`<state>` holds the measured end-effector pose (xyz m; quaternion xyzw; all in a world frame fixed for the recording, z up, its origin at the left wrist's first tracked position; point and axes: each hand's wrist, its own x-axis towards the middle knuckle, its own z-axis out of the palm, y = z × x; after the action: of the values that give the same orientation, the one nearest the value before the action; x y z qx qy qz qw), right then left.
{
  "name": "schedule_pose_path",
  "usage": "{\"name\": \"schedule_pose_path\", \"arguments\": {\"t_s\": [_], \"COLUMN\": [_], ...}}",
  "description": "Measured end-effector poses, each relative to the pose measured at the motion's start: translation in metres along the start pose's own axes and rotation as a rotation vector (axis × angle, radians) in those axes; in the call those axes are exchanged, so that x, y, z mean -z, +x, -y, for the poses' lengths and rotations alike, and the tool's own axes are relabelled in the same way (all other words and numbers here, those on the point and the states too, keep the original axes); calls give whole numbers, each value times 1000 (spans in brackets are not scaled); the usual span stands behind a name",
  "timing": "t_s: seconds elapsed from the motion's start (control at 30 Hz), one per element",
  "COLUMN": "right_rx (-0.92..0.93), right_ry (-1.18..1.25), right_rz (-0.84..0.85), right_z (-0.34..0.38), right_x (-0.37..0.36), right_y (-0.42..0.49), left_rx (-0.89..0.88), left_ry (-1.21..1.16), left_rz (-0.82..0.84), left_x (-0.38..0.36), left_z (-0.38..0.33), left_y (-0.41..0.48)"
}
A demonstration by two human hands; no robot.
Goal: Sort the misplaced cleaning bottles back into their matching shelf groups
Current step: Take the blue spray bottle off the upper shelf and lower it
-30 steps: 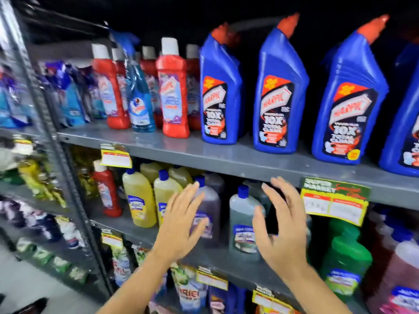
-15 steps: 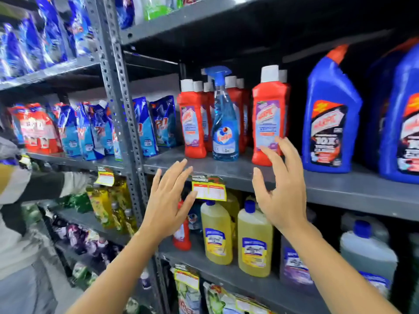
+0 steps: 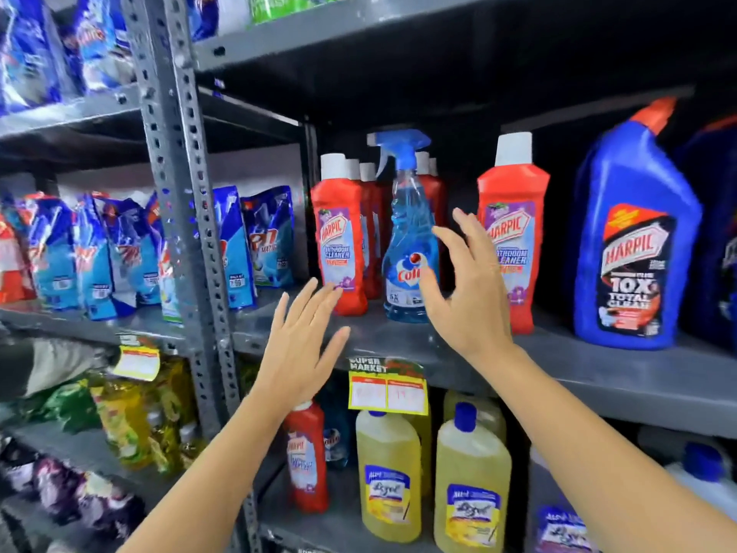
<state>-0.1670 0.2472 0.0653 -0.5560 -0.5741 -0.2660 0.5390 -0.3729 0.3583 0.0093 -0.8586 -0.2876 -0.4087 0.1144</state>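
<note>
A clear blue Colin spray bottle [image 3: 406, 241] stands among red Harpic bathroom cleaner bottles [image 3: 339, 237] on the middle shelf [image 3: 598, 373]. My right hand [image 3: 466, 289] is open, fingers spread, right beside the spray bottle's right side, thumb close to its label. My left hand [image 3: 303, 341] is open below and left of it, fingertips near the base of the leftmost red bottle. Another red Harpic bottle [image 3: 307, 457] stands on the lower shelf next to yellow Lizol bottles [image 3: 389, 476].
Big blue Harpic toilet cleaner bottles [image 3: 634, 241] fill the right of the middle shelf. A grey perforated upright [image 3: 179, 217] divides the bay from blue detergent pouches [image 3: 95, 257] on the left. A price tag [image 3: 387, 389] hangs from the shelf edge. Another person's sleeve [image 3: 48, 365] shows at left.
The view swung left and up along the shelves. Both hands rose from the lower shelf to the middle shelf, and my right hand closed in on the blue spray bottle.
</note>
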Motion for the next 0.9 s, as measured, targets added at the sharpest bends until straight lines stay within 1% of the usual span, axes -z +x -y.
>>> {"name": "schedule_pose_path", "arguments": {"t_s": [0.13,0.2,0.27,0.37,0.43,0.53,0.6,0.73,0.9], "right_rx": [-120,-178,-274,-458,-524,-512,-517,-590,-543], "right_ry": [10,15,8,12,40,15,-14,24,82], "right_rz": [93,106,115,147,149,120,129,145,28], "right_z": [0,-2,-3,-6,-5,-3,-3,1,11], "right_x": [-21,-30,-37,-50,-57,-64,-65,-67,-66], "right_y": [26,38,48,59,62,60,59,59,49], "left_rx": [-25,-37,-26,-25,-38,-45,-50,-74,-68], "left_ry": [-29,-32,-52,-101,-104,-91,-95,-117,-85], "left_rz": [63,89,109,80,75,81,74,46,38], "left_x": [-15,-17,-17,-14,-14,-13,-14,-17,-20], "left_z": [10,14,14,13,13,15,14,18,18], "left_y": [-2,-2,-1,-3,-4,-4,-4,-5,-6]}}
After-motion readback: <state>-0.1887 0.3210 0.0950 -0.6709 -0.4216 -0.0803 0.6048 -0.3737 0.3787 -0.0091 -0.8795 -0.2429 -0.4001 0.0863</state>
